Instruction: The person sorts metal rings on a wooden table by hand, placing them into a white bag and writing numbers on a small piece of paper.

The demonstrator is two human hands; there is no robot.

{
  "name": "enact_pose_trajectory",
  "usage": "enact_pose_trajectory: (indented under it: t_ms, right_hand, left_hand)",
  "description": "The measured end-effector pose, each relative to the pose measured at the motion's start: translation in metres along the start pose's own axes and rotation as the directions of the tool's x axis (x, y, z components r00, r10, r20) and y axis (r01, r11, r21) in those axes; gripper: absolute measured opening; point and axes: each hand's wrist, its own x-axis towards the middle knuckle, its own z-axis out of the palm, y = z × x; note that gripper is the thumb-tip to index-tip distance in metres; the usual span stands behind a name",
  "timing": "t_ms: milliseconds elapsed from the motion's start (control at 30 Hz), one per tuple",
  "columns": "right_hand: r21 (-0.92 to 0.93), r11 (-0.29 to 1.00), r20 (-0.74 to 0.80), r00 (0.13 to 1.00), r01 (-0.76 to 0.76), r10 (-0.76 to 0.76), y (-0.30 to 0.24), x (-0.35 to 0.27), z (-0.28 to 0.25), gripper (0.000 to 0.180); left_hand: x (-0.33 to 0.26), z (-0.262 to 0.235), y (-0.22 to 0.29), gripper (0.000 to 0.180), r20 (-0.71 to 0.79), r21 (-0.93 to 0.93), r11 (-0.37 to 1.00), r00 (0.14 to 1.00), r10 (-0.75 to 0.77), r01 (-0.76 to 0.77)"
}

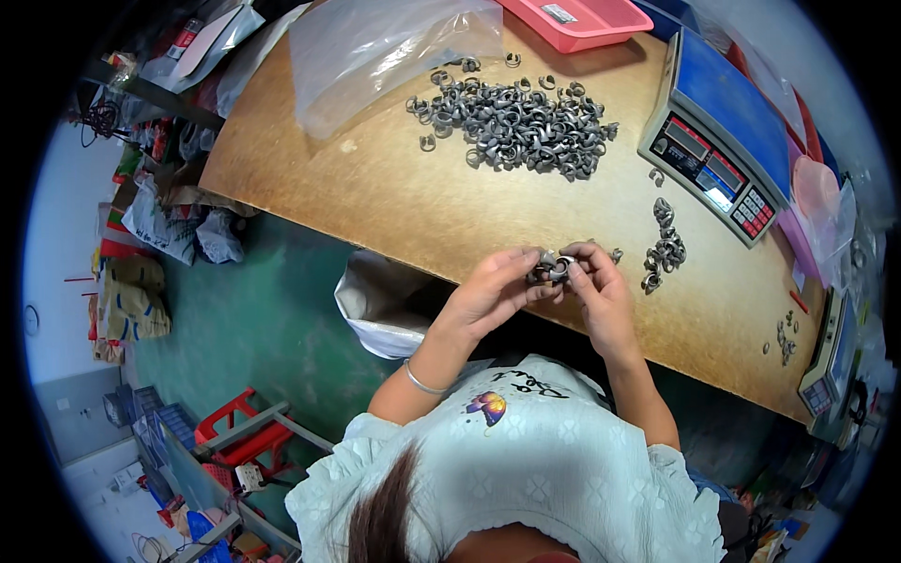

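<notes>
Just over the table's near edge, my two hands meet around a few small dark grey metal rings. My left hand (493, 289) is closed on rings between thumb and fingers; how many is hidden. My right hand (603, 293) pinches a metal ring (560, 269) with thumb and forefinger, up against those in the left. Farther back lies a large heap of similar grey rings (535, 127). To the right of my hands, a smaller line of rings (664, 246) rests on the wooden table (347, 192).
A digital scale (723, 141) with a blue top stands at the right, a second scale (826, 361) nearer. Behind are a pink tray (591, 33) and a clear plastic sheet (385, 56). Small metal pieces (786, 342) lie far right. Below the table edge hangs a white sack (371, 324).
</notes>
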Motion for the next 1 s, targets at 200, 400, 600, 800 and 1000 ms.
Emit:
enact_pose_trajectory:
  t_ms: [200, 400, 600, 800, 1000]
  right_hand:
    - [-0.457, 0.869, 0.088, 0.982, 0.188, -0.166, 0.001, -0.008, 0.02, 0.02]
    - [-0.938, 0.289, -0.017, 0.806, 0.192, -0.592, -0.001, -0.01, -0.031, 0.04]
    - [-0.97, 0.188, 0.053, 0.886, 0.156, -0.46, -0.001, 0.001, -0.037, 0.034]
    - [-0.928, 0.315, 0.038, 0.89, 0.2, -0.454, 0.012, 0.009, -0.032, 0.014]
    - [-0.705, 0.563, 0.245, 0.894, 0.431, -0.376, 0.022, -0.011, 0.008, 0.015]
  left_hand:
    - [-0.013, 0.001, -0.004, 0.017, -0.287, 0.18, 0.98, 0.949, 0.132, -0.082]
    - [-0.08, -0.049, 0.001, 0.014, -0.374, 0.249, 0.962, 0.904, 0.205, -0.115]
    - [-0.106, -0.124, -0.029, 0.016, -0.504, 0.837, 0.495, 0.683, 0.529, 0.234]
    - [-0.094, -0.113, -0.025, 0.025, -0.283, 0.938, -0.067, 0.865, 0.415, 0.339]
    - [-0.047, -0.009, -0.028, 0.039, -0.271, 0.045, 0.998, 0.962, -0.036, 0.05]
